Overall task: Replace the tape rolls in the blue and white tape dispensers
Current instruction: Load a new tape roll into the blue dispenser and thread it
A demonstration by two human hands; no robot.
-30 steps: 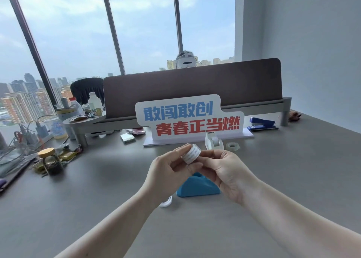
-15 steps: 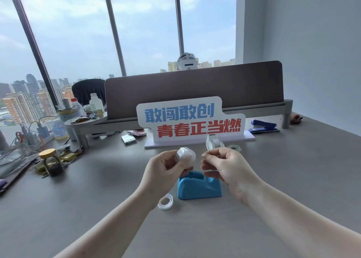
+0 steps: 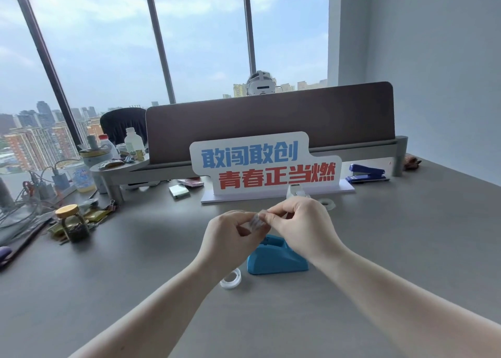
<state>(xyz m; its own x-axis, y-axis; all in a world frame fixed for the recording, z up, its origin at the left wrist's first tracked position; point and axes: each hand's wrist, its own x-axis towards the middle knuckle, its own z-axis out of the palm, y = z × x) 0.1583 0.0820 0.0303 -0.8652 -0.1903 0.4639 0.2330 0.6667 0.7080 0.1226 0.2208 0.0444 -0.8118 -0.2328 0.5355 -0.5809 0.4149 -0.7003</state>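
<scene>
Looks like we're barely halfway: both hands, left hand (image 3: pixel 230 235) and right hand (image 3: pixel 298 227), are pinching a small tape roll (image 3: pixel 256 223) above the blue dispenser (image 3: pixel 276 260), while the white dispenser (image 3: pixel 296 191) is waiting untouched behind, loose rings lying nearby.

Dispenser (image 3: pixel 276 257) on desk (image 3: pixel 406 249), loose tape roll (image 3: pixel 230 278) just left; second dispenser (image 3: pixel 296 191) behind, before sign (image 3: pixel 265 165); stapler (image 3: pixel 366 172) right.
</scene>
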